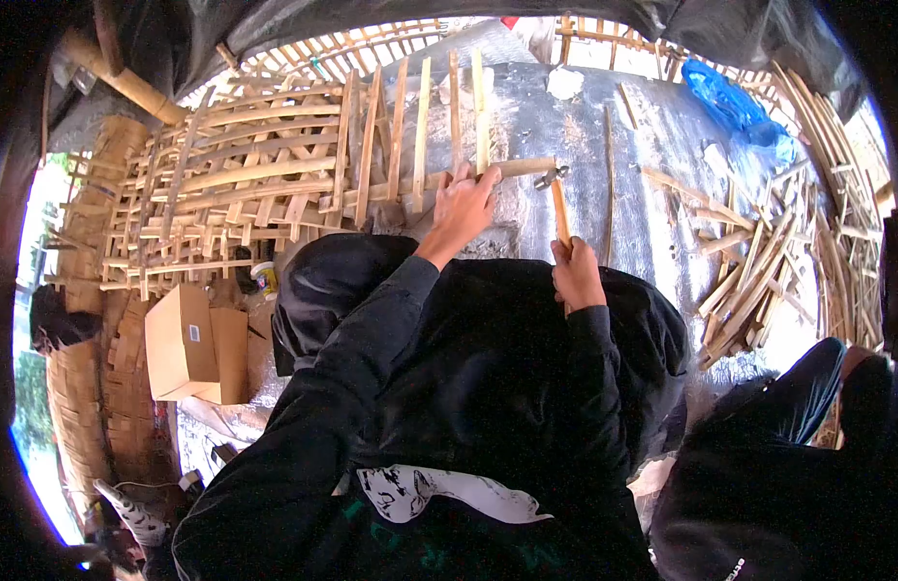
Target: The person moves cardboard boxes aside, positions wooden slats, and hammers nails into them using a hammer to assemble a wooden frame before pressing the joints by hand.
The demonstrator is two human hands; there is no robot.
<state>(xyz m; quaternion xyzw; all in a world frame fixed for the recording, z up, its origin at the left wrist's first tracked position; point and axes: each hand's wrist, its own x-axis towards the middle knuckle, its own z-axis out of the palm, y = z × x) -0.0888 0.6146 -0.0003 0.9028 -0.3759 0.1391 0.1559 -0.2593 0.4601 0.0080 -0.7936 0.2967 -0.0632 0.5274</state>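
Observation:
My right hand [578,274] is wrapped round the wooden handle of a hammer [561,208]. The hammer's metal head lies at the right end of a bamboo crosspiece [526,167]. My left hand [461,215] is closed on this crosspiece where an upright bamboo slat [480,111] meets it; whether a nail is between the fingers is too small to tell. More upright slats [423,126] stand in a row along the crosspiece, left of my left hand.
Finished-looking bamboo lattice panels [246,174] are stacked on the left. Loose bamboo strips [759,261] lie piled on the right, below a blue plastic bag [735,107]. A cardboard box [183,344] stands at lower left. Another person's leg [807,397] is close on my right.

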